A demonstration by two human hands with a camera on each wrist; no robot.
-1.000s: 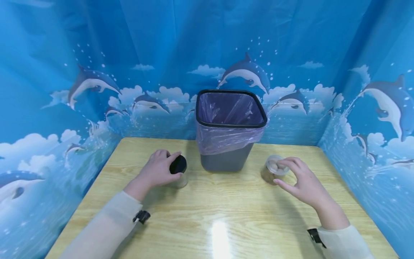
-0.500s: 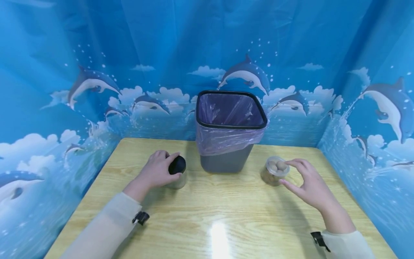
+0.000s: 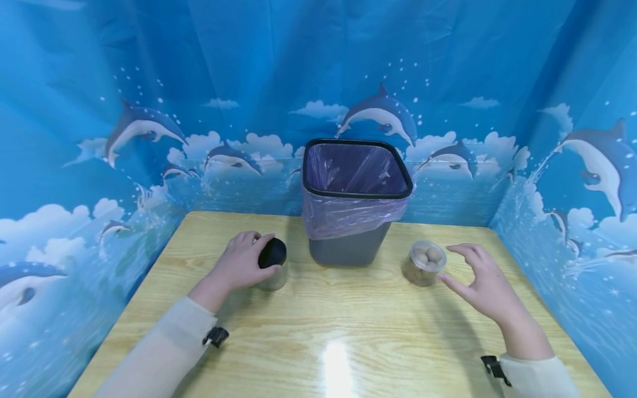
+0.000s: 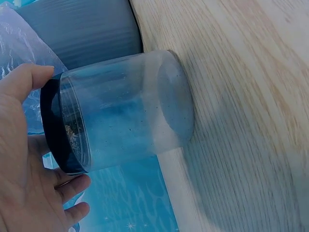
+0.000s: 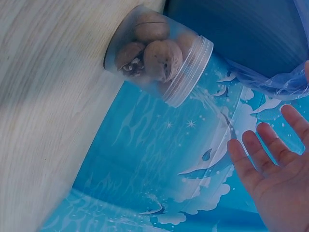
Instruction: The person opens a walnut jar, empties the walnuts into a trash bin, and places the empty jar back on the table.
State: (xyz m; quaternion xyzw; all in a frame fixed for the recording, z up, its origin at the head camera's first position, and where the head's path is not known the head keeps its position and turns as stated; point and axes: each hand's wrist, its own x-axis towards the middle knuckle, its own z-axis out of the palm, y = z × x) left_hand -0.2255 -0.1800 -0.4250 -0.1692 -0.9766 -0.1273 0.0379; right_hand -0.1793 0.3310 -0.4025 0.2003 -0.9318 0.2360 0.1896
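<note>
In the head view my left hand [image 3: 243,260] grips the black lid [image 3: 272,253] of a clear plastic jar [image 3: 275,279] standing upright on the table. The left wrist view shows the lid sitting on the jar [image 4: 128,108], thumb and fingers around its edge; no nuts show inside, only some brownish bits near the lid. To the right stands an open clear jar of walnuts [image 3: 422,271], filled up to its rim. My right hand [image 3: 490,284] hovers just right of that jar, apart from it, its fingers spread and holding nothing.
A grey trash bin [image 3: 348,249] with a black rim and purple liner stands at the back middle, between the two jars. Blue dolphin-print curtains [image 3: 224,110] enclose the wooden table [image 3: 318,315] at the back and both sides.
My right hand has drawn back to the right from the mouth of the walnut jar, uncovering the walnuts at the top. My left hand stays on the lid.
</note>
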